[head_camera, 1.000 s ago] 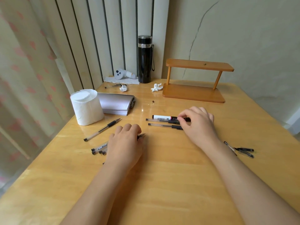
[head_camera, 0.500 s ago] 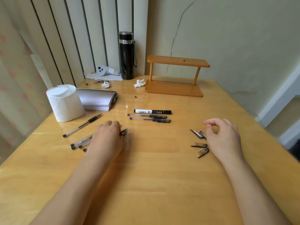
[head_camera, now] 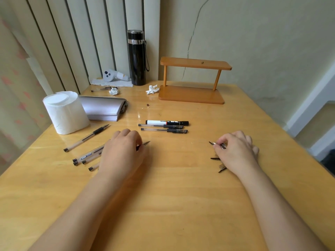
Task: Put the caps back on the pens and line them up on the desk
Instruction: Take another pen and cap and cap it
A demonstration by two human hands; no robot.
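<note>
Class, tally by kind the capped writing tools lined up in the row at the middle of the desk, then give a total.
Marker: 1
Gel pens: 2
Total: 3

Black flask [head_camera: 136, 57], white tissue roll [head_camera: 65, 113], honey-yellow wooden desk [head_camera: 172, 205].

Bare desk [head_camera: 177, 178] lies open between both hands; capped pens [head_camera: 164, 127] block beyond.

Home room, curtain [head_camera: 16, 73], wooden desk [head_camera: 172, 205]
</note>
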